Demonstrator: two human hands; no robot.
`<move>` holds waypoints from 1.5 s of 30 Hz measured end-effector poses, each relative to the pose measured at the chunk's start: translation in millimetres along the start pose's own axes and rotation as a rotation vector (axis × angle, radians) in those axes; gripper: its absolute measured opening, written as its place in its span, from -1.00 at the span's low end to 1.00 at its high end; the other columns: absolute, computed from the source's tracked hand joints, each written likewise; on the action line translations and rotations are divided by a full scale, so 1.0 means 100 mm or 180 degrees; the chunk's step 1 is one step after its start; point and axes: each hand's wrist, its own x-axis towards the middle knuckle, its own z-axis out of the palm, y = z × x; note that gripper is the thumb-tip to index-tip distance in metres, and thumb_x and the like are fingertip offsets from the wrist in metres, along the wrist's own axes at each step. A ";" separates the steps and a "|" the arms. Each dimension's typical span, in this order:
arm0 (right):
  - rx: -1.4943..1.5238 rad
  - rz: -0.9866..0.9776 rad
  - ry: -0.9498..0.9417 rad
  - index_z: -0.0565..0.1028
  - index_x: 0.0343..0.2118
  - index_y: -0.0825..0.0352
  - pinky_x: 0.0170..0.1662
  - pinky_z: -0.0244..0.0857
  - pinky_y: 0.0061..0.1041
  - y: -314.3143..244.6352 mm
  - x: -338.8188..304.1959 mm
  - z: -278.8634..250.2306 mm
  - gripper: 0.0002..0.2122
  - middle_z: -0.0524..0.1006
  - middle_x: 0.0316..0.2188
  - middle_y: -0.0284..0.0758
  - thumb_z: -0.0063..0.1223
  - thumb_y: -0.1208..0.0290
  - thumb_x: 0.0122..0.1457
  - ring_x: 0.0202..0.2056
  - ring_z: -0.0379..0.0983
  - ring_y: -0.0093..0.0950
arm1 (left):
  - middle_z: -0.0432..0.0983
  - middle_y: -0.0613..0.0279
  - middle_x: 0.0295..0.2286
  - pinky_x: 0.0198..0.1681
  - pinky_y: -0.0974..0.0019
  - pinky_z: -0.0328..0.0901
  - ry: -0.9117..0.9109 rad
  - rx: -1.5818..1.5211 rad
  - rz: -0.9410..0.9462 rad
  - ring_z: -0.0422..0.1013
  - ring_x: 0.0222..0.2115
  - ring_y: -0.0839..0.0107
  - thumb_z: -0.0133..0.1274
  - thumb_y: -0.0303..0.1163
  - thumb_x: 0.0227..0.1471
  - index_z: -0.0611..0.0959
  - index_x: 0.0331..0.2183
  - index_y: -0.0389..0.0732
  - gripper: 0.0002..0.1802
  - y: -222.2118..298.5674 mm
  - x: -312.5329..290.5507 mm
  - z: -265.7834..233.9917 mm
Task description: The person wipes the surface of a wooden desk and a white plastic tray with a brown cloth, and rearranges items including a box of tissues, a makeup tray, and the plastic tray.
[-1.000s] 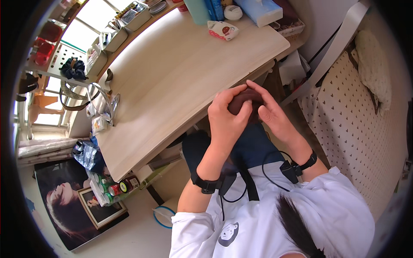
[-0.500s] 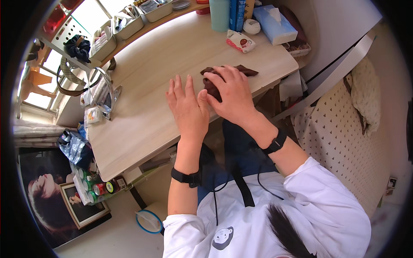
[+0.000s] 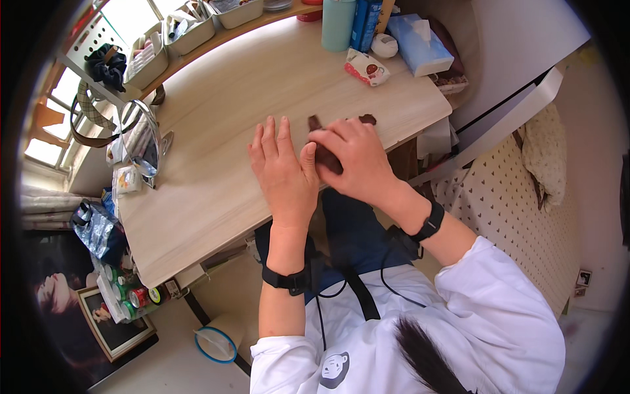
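Note:
My left hand (image 3: 283, 174) lies on the light wooden desk (image 3: 197, 177), palm down with its fingers stretched out and nothing in it. Beside it, my right hand (image 3: 356, 157) is closed over a dark brown cloth (image 3: 327, 159), fingers curled around the bunched fabric. One end of the cloth sticks up past the fingertips, and a small corner shows beyond the knuckles; the rest is hidden under the hand. The two hands nearly meet at the left thumb.
A red-and-white packet (image 3: 367, 68), a white round container (image 3: 384, 45), a blue tissue pack (image 3: 420, 46) and a mint-green cup (image 3: 337, 26) stand at the far right. A round mirror (image 3: 148, 141) is on the left. Storage bins (image 3: 190, 33) line the back shelf.
The cloth is bunched more tightly under my right hand, and less of it spreads out beyond the knuckles. My left hand stays flat beside it. The view has shifted slightly.

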 end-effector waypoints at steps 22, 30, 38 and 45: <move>-0.0937 0.0924 0.0976 0.39 -0.10 0.23 -0.01 0.15 -0.19 0.91 0.02 -0.04 -0.53 0.44 -0.13 -0.30 0.29 0.29 -0.11 -0.07 0.33 -0.22 | 0.36 -0.06 0.07 0.21 -0.03 0.08 -0.0376 -0.0031 -0.0108 0.17 0.16 -0.09 -0.13 -0.11 0.27 0.43 0.10 -0.29 -0.47 0.06 0.09 0.05; -0.0706 0.0963 0.0726 0.39 -0.07 0.22 0.06 0.12 -0.18 0.87 0.08 -0.09 -0.51 0.40 -0.01 -0.21 0.29 0.36 -0.13 0.03 0.30 -0.17 | 0.35 -0.02 0.09 0.22 -0.06 0.06 -0.0763 0.0087 -0.0334 0.16 0.18 -0.10 -0.19 -0.01 0.28 0.45 0.08 -0.30 -0.42 0.10 0.17 0.04; -0.0724 0.1050 0.0640 0.39 -0.02 0.21 0.09 0.11 -0.18 0.91 0.15 -0.08 -0.48 0.40 0.00 -0.24 0.29 0.32 -0.11 0.05 0.28 -0.18 | 0.36 0.03 0.09 0.22 -0.10 0.06 -0.0705 0.0156 -0.0422 0.18 0.16 -0.09 -0.06 -0.12 0.24 0.53 0.01 -0.25 -0.54 0.11 0.25 0.04; -0.0768 0.1080 0.0606 0.39 -0.02 0.21 0.08 0.12 -0.18 0.91 0.13 -0.05 -0.49 0.40 0.00 -0.25 0.28 0.31 -0.10 0.03 0.29 -0.17 | 0.38 0.05 0.08 0.22 -0.10 0.07 -0.0741 0.0141 -0.0444 0.19 0.15 -0.07 -0.03 -0.16 0.22 0.55 -0.02 -0.23 -0.59 0.09 0.23 0.05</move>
